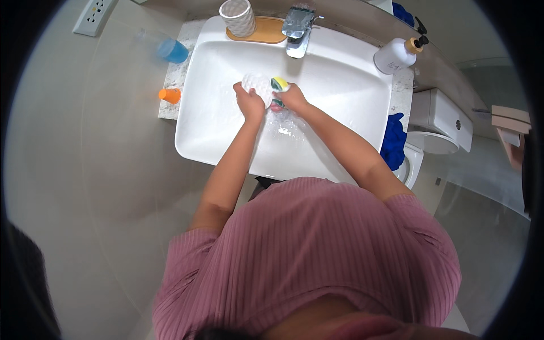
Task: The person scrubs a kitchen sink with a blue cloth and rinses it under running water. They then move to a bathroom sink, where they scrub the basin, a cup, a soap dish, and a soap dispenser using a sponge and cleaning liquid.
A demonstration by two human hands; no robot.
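Observation:
Over the white sink basin [215, 130], my left hand [250, 102] is closed around a white cup [258, 88] with a raised pattern. My right hand [293, 98] grips a yellow and green sponge [279, 84] close against the cup's right side. A small dark green and pinkish patch shows below the sponge, too small to make out. Splashing water glints in the basin just under both hands. The far side of the cup and most of my right fingertips are hidden.
Behind the basin stand a chrome faucet [297, 34] and another white patterned cup [237, 17] on a tan tray [269, 30]. A pump bottle [394, 55] and blue cloth [394, 141] are right, near a toilet [436, 122]. Left are blue [173, 51] and orange [170, 95] containers.

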